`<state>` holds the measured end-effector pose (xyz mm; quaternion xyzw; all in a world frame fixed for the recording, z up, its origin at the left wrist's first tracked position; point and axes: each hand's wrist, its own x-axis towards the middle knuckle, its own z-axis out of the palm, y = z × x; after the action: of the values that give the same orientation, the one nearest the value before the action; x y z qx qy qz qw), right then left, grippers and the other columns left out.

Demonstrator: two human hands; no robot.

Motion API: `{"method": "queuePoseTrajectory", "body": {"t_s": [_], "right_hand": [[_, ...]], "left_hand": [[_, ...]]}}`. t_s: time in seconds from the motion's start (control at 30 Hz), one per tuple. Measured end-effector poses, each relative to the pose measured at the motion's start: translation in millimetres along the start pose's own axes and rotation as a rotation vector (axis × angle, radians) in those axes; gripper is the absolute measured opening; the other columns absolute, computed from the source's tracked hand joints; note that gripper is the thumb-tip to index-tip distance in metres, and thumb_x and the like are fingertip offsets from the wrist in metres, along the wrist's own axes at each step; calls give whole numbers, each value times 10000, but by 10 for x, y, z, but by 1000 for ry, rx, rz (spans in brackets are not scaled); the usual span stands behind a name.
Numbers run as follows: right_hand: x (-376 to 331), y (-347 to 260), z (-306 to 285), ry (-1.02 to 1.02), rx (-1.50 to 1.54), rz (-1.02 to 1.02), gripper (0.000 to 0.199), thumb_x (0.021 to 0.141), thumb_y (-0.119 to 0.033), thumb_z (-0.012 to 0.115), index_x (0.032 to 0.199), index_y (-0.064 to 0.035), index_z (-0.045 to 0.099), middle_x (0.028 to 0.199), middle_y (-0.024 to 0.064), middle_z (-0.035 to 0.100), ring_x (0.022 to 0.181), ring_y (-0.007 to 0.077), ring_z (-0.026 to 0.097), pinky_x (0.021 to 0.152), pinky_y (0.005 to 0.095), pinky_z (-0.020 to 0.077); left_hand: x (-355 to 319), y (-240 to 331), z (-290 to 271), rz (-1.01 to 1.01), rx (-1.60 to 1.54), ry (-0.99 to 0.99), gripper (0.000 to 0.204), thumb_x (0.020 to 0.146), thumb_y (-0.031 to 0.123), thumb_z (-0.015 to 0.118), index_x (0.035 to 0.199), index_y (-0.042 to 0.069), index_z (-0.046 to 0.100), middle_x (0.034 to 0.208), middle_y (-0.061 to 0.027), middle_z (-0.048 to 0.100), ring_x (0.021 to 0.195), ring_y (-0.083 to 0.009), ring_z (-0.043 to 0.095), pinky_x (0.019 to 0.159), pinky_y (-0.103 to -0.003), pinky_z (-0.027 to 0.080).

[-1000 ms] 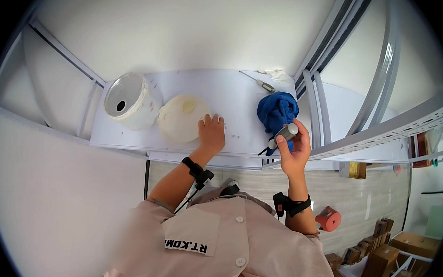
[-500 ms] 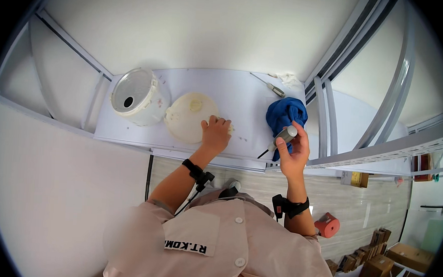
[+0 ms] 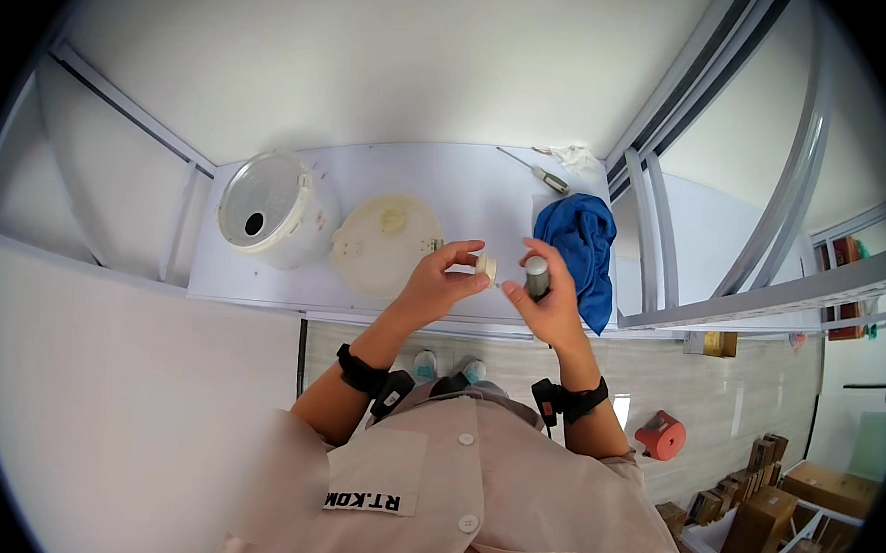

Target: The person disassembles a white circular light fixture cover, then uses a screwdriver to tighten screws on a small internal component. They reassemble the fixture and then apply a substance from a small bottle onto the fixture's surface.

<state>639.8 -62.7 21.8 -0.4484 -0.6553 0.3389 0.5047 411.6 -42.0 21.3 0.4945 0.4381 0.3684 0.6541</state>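
Note:
Above the front part of the white table, my left hand [image 3: 443, 280] pinches a small cream plastic piece [image 3: 486, 267] between thumb and fingers. Facing it, a short way to the right, my right hand [image 3: 558, 311] is closed around a screwdriver [image 3: 538, 269] with a grey-capped handle. The screwdriver's shaft is mostly hidden by the hand. Left of my left hand lies a round, off-white, translucent lid [image 3: 369, 250] with a yellowish round patch. Small dark bits sit at its right edge. To the right of my right hand is a crumpled blue cloth [image 3: 586, 259].
A white bucket [image 3: 305, 231] tilts at the table's [image 3: 458, 182] left end, a dark round hole showing inside. A second screwdriver [image 3: 551, 180] and a white crumpled scrap [image 3: 575, 159] lie at the back right. Metal frame posts [image 3: 653, 237] rise beside the table's right end.
My left hand has left the lid and come right, holding the cream piece. My right hand has moved left with the screwdriver, away from the blue cloth, and the two hands are now close together.

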Motion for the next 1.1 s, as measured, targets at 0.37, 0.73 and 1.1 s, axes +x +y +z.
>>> {"method": "queuePoseTrajectory", "body": {"t_s": [0.37,0.73,1.1], "right_hand": [[-82,-37,291,-137,-77,-10,542,783,-140,946,1240,-70,664,1117,115,674,987,312,680,846,367,552],[-165,50,296,-43,-186,112,561,766,-235,970,1199,-51,666,1079,118,676,967,305,671,838,378,545],[-355,233,144,111,-170,318,508,854,-178,887,1286,-57,650,979,152,762,822,280,734,752,366,578]], "left_hand": [[-116,-129,-109,74,-11,-144,220,968,55,768,1099,33,592,1396,-132,611,1109,-220,715,908,-336,607],[-11,-303,-280,247,287,-45,82,1012,118,719,1025,58,664,1073,-48,697,862,-122,632,770,-315,531],[231,-642,-343,729,1169,-57,114,885,147,783,886,100,679,876,-34,712,825,-264,686,748,-419,520]]}}
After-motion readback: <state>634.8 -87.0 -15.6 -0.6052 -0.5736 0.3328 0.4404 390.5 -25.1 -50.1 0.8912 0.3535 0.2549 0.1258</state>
